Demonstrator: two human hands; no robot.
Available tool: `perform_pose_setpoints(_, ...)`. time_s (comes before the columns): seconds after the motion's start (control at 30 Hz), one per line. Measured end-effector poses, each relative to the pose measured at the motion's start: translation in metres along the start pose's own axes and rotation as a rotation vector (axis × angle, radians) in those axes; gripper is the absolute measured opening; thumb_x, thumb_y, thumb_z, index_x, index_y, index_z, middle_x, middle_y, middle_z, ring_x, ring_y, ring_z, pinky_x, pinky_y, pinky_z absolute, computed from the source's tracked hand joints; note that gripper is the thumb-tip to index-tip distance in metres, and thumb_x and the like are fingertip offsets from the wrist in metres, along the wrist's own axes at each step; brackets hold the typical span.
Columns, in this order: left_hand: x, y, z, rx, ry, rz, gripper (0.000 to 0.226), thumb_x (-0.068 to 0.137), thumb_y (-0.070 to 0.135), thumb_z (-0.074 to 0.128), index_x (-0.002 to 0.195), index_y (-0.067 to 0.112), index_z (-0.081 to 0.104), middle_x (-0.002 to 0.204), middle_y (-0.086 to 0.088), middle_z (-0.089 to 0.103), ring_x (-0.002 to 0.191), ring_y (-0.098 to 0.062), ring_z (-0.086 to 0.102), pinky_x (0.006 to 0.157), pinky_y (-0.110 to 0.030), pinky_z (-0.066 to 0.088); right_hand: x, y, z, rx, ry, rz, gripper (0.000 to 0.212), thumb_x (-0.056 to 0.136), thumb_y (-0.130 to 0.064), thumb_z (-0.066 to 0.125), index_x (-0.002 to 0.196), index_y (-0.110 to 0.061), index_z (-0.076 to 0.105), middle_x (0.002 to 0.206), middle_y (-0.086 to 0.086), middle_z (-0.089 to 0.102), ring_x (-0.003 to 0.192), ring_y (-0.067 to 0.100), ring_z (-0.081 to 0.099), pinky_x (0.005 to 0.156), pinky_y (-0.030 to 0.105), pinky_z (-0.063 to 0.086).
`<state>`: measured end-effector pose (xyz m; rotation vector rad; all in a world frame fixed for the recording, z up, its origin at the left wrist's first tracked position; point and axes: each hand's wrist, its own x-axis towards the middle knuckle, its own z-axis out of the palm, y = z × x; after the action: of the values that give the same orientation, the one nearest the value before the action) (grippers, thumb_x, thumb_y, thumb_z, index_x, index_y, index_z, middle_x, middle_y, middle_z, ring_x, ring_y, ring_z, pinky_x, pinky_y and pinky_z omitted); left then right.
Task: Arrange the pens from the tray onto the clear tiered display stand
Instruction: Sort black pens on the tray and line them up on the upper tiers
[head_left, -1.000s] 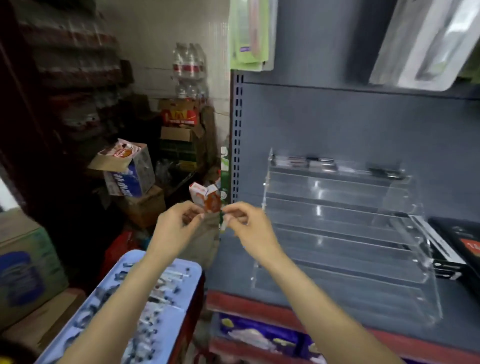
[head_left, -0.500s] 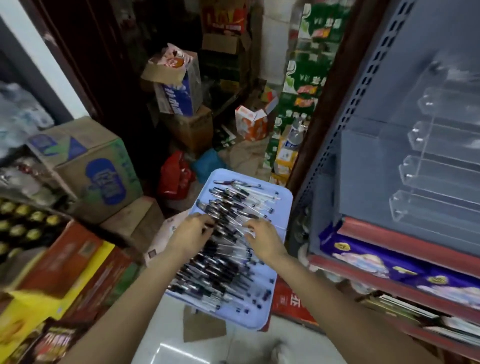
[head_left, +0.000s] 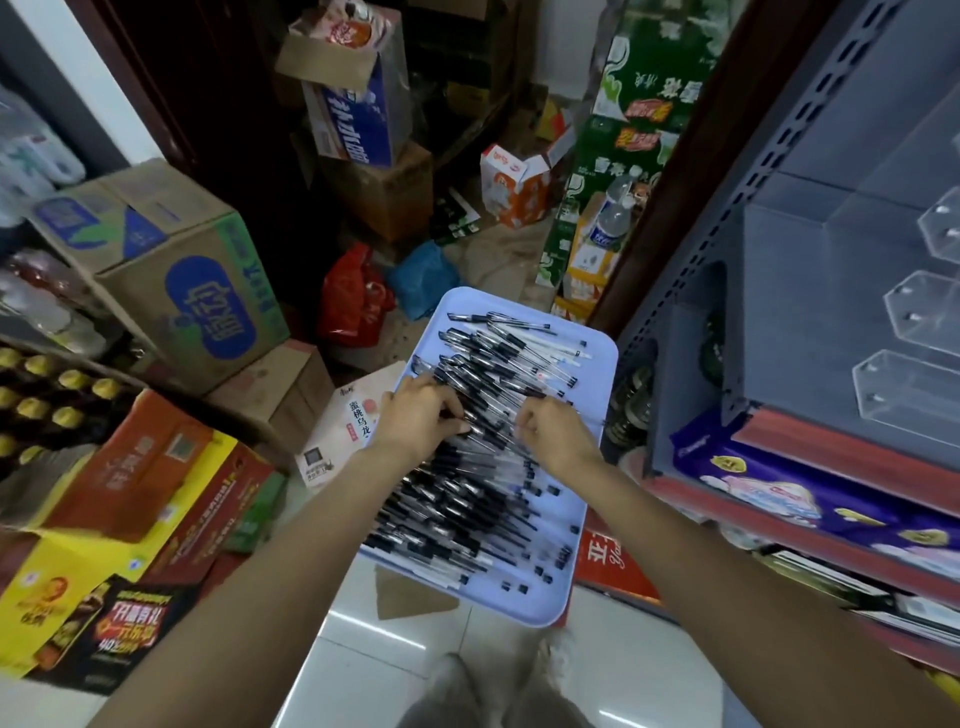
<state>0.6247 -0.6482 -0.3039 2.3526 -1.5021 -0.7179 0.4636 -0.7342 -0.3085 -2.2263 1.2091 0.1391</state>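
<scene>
- Seeing both hands on the pens (head_left: 483, 467) in the tray (head_left: 597, 364).
- Left hand (head_left: 418, 418) fingers curled into the pile, pinching pens.
- Right hand (head_left: 556, 434) likewise.
- Stand (head_left: 914, 312) right of tray.

The tray (head_left: 592, 374) looks like smooth, matt pale-blue plastic. The pens (head_left: 498, 364) have clear glossy plastic barrels with black caps and grips. On the right, the display stand (head_left: 914, 395) is transparent, glossy acrylic, set on a shelf (head_left: 810, 260) of matt grey painted metal with a perforated upright. The boxes (head_left: 171, 270) on the left are matt brown cardboard, some perhaps printed glossy. The floor (head_left: 363, 675) is shiny pale tile.
</scene>
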Motion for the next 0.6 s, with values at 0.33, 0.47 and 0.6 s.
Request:
perform_pose_setpoints(0.33,0.005,0.002,0.003,-0.393,0.077,-0.016,0.019,0.080,0.017,0.072,0.064,0.024,0.064,0.081,0.007,0.064,0.089,-0.017,0.060,0.087,-0.038,0.048,-0.015,0.003,-0.001,0.197,0.035,0.043,0.008,0.097,-0.013,0.049,0.094,-0.010,0.056,0.091,0.013,0.066,0.086,0.029,0.061,0.080,0.047,0.052)
perform_pose_setpoints(0.47,-0.004,0.016,-0.009,-0.637,0.174,0.018,0.010,0.087,0.010,0.063,0.078,0.011,0.059,0.079,-0.002,0.065,0.075,-0.009,0.061,0.068,-0.013,0.046,-0.023,0.003,-0.007,0.312,0.069,0.051,0.010,0.097,-0.012,0.048,0.097,-0.010,0.058,0.092,0.007,0.063,0.082,0.020,0.057,0.074,0.032,0.047)
perform_pose_setpoints(0.6,-0.007,0.037,-0.019,-0.947,0.234,-0.029,0.014,0.091,0.007,0.056,0.080,0.016,0.055,0.079,-0.004,0.060,0.077,-0.020,0.064,0.074,-0.029,0.055,-0.034,-0.003,-0.024,0.523,0.086,0.060,0.014,0.099,-0.007,0.042,0.093,-0.014,0.053,0.095,0.010,0.066,0.074,0.017,0.061,0.064,0.027,0.047)
